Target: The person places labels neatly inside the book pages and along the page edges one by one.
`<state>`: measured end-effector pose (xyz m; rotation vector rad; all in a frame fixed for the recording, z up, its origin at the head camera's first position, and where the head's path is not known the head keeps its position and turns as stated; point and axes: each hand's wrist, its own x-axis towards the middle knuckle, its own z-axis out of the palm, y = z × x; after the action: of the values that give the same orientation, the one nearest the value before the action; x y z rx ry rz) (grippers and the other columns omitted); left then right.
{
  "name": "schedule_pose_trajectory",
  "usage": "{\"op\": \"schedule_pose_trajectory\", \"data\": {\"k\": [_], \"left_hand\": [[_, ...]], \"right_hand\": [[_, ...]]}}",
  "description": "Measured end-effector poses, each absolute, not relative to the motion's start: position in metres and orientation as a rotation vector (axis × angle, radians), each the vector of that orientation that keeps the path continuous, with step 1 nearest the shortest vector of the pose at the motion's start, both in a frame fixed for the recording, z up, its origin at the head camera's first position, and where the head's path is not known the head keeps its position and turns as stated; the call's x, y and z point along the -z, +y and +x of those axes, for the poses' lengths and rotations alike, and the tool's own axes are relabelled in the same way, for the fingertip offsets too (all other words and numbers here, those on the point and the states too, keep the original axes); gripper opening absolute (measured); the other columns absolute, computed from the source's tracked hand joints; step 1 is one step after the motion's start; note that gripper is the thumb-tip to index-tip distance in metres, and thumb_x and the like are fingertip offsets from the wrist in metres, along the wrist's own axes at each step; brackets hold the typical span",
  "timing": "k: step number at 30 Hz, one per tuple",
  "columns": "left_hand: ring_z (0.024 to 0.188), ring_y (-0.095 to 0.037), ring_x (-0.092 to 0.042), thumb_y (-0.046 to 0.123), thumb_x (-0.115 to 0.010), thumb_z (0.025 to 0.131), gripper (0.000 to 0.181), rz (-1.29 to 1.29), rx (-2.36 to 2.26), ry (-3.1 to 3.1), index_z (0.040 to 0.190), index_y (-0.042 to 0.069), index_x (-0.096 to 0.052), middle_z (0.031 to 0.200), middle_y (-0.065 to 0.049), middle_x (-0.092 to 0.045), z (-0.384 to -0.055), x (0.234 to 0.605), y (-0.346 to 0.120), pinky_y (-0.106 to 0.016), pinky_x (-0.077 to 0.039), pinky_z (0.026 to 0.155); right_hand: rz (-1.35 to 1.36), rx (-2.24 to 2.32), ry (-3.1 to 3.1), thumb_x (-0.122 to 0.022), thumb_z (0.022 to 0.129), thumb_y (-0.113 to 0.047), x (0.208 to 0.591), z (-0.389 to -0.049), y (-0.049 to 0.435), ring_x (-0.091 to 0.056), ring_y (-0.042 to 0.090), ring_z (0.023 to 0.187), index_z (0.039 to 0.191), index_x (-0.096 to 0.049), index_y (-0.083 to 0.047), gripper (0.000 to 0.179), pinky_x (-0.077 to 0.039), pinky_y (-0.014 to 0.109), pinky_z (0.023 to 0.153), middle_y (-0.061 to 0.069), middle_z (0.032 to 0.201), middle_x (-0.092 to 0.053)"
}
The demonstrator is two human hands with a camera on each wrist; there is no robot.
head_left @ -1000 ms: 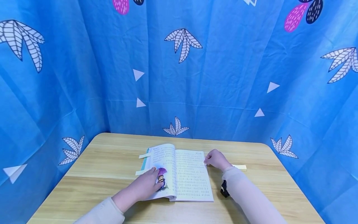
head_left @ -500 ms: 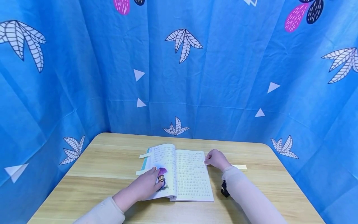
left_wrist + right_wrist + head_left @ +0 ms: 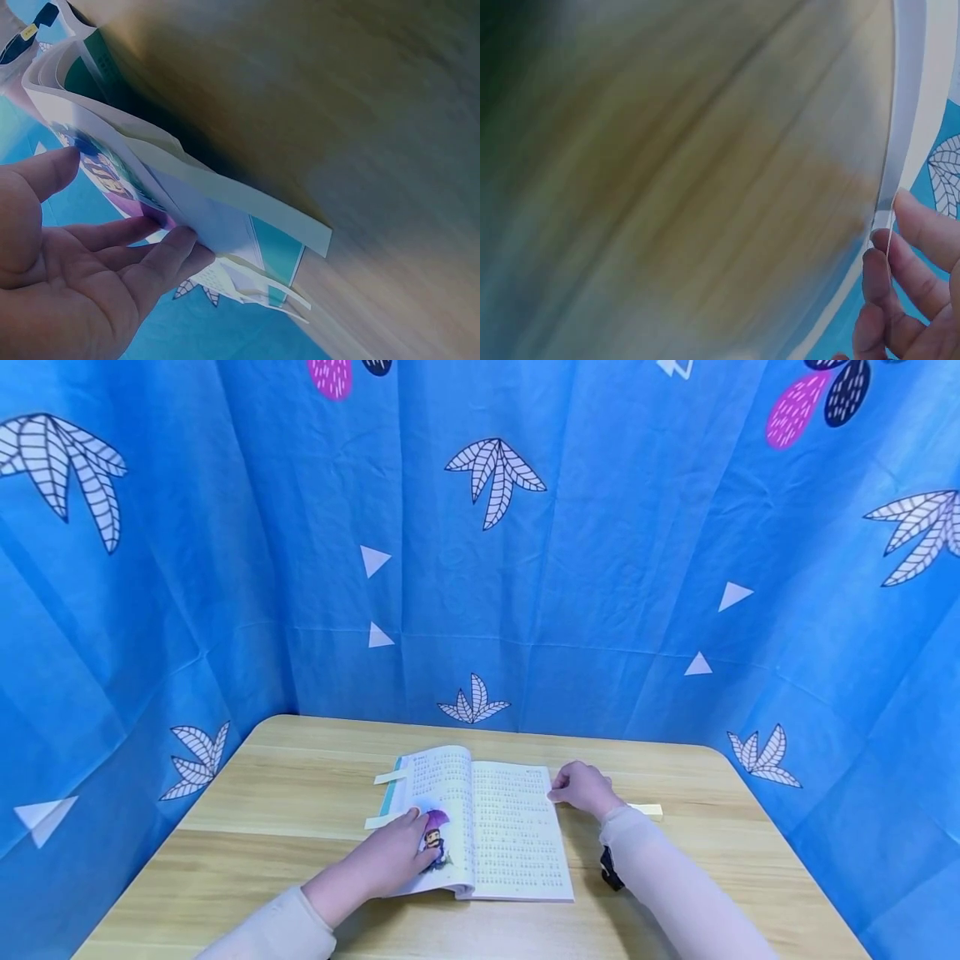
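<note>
An open book (image 3: pixel 517 835) lies on the table, its printed left page (image 3: pixel 442 785) bowed up toward the spine. My left hand (image 3: pixel 390 856) rests on that page by a picture of a figure with a purple umbrella; the left wrist view shows the thumb and fingers (image 3: pixel 169 259) spread over the paper. Two pale paper strips (image 3: pixel 382 821) stick out past the left edge. At the right page's outer edge my right hand (image 3: pixel 585 789) pinches a thin paper strip (image 3: pixel 889 255), seen edge-on in the right wrist view between thumb and fingers.
A pale strip end (image 3: pixel 651 811) shows past the right wrist, above the wooden table (image 3: pixel 720 860). A black wrist device (image 3: pixel 611 868) hangs under the right sleeve. Blue patterned curtain (image 3: pixel 480 585) encloses the back and sides of the table.
The right forearm and its black wrist device have shifted slightly to the right, with the fingers still at the page edge. The left hand and the book keep their places.
</note>
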<state>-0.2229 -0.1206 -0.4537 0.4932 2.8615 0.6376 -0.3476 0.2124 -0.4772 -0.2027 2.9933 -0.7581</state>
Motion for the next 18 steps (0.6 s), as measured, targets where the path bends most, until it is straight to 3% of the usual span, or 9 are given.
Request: {"op": "schedule_pose_trajectory", "data": {"k": [6,12,15,18], "left_hand": [[0.138,-0.045,-0.041,0.037,-0.063,0.099,0.065,0.475,-0.646,2.858,0.140,-0.011,-0.048,0.147,-0.031,-0.044,-0.2229,0.4533,-0.1202,-0.059,-0.036,0.111],[0.137,-0.046,-0.042,0.037,-0.062,0.099,0.065,0.476,-0.649,2.858,0.140,-0.012,-0.049,0.147,-0.031,-0.044,-0.2225,0.4534,-0.1198,-0.059,-0.037,0.111],[0.137,-0.045,-0.042,0.037,-0.063,0.099,0.065,0.468,-0.649,2.855,0.141,-0.011,-0.049,0.147,-0.031,-0.044,-0.2228,0.4533,-0.1195,-0.059,-0.037,0.111],[0.137,-0.045,-0.042,0.037,-0.063,0.099,0.065,0.468,-0.644,2.857,0.140,-0.011,-0.049,0.147,-0.030,-0.045,-0.2230,0.4533,-0.1195,-0.059,-0.037,0.111]], "right_hand": [[-0.257,0.655,3.038,-0.083,0.082,-0.025,0.4802,-0.3489,0.2140,-0.055,0.022,0.086,0.076,-0.071,-0.021,0.014,-0.033,0.066,0.093,-0.010,0.074,-0.064],[-0.329,0.577,3.084,-0.083,0.081,-0.028,0.4818,-0.3491,0.2138,-0.051,0.026,0.094,0.075,-0.068,-0.023,0.017,-0.035,0.056,0.087,-0.009,0.079,-0.061],[-0.352,0.537,3.111,-0.083,0.082,-0.030,0.4809,-0.3489,0.2135,-0.053,0.026,0.095,0.081,-0.070,-0.020,0.016,-0.038,0.052,0.085,-0.004,0.087,-0.061],[-0.367,0.502,3.137,-0.081,0.084,-0.032,0.4803,-0.3486,0.2132,-0.055,0.030,0.103,0.099,-0.073,-0.013,0.025,-0.041,0.053,0.089,0.003,0.105,-0.064]]}}
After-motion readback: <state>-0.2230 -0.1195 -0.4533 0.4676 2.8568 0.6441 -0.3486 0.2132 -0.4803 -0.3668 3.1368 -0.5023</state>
